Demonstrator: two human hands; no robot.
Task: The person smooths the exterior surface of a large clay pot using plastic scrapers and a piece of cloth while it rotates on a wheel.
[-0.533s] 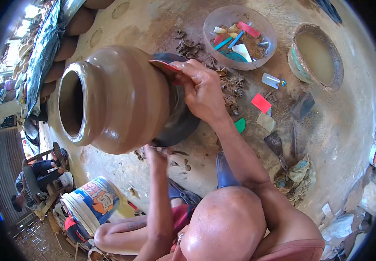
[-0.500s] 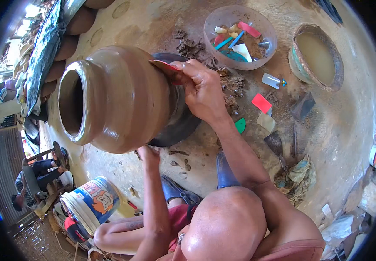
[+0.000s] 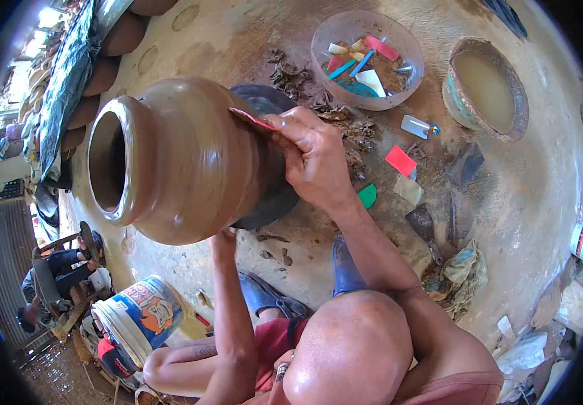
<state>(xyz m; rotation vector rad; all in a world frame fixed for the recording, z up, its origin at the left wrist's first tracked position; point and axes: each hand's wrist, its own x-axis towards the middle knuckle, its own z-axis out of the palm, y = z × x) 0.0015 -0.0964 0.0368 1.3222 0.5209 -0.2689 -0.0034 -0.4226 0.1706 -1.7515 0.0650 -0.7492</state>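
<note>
A wet brown clay pot point(image 3: 193, 158) with a thick rim and wide mouth stands on a dark turning wheel point(image 3: 264, 202). My right hand point(image 3: 315, 152) pinches a thin red scraper point(image 3: 251, 119), its edge pressed against the pot's outer wall. Below the pot, by the near edge of the wheel, is my left hand point(image 3: 223, 243); the pot and wheel hide its fingers, so their pose does not show.
A clear basin point(image 3: 318, 64) of coloured scrapers and a bucket of murky water point(image 3: 490, 88) stand at far right. Loose scrapers, a red one point(image 3: 400, 161) among them, clay scraps and a rag point(image 3: 463, 266) lie about. A white-and-blue bucket point(image 3: 140, 314) stands at left, with a seated person beyond.
The red scraper has stayed against the pot wall, its face now tilted flatter. My left hand and forearm have shifted slightly left. The sheen on the pot has changed.
</note>
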